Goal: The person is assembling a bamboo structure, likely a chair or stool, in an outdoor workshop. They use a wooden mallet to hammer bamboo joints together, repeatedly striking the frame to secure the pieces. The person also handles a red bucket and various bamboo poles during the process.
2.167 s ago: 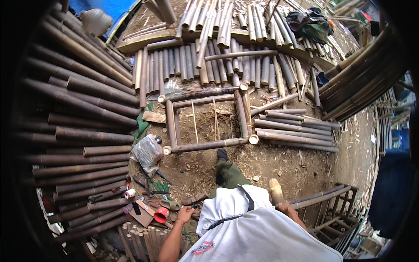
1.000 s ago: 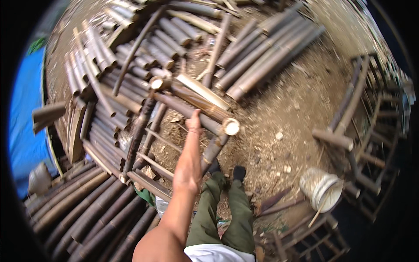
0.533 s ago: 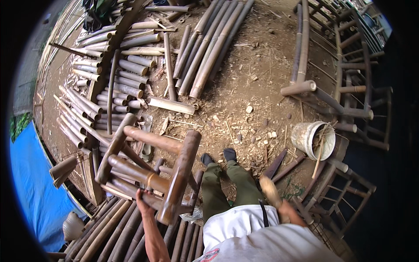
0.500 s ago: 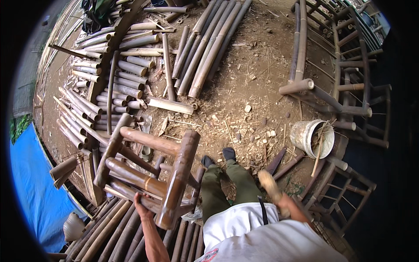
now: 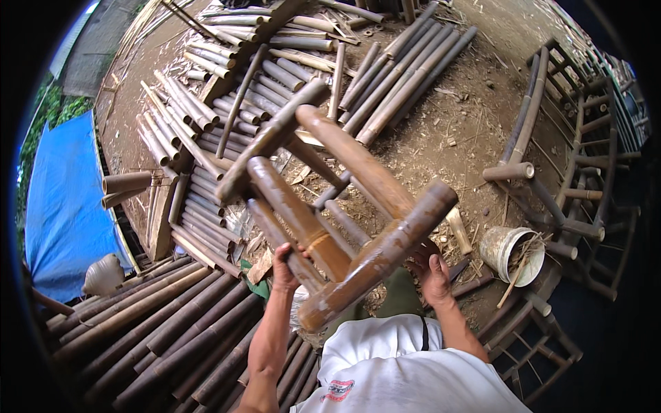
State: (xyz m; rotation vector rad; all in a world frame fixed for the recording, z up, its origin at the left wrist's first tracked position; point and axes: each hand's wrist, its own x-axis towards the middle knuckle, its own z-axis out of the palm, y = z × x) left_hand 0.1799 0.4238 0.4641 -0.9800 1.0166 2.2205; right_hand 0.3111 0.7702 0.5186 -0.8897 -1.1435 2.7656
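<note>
A bamboo frame of thick joined poles, brown and glossy, is held up tilted before me, like a small stool or chair part. My left hand is closed around one of its lower rails. Beside the thick near pole, my right hand has its thumb and fingers apart. Its fingertips are partly behind the pole, so I cannot tell whether they touch it. A pale wooden piece like a mallet is over the ground just beyond the frame's right end.
Cut bamboo lengths lie at lower left, with more stacked poles farther off. A white bucket holding scraps stands at right, near bamboo furniture frames. Blue tarp hangs at far left. Shavings litter the dirt ground.
The bamboo frame has risen and moved right in my left hand. My right hand has let go of the pale mallet-like piece and come up beside the frame. The view has shifted left.
</note>
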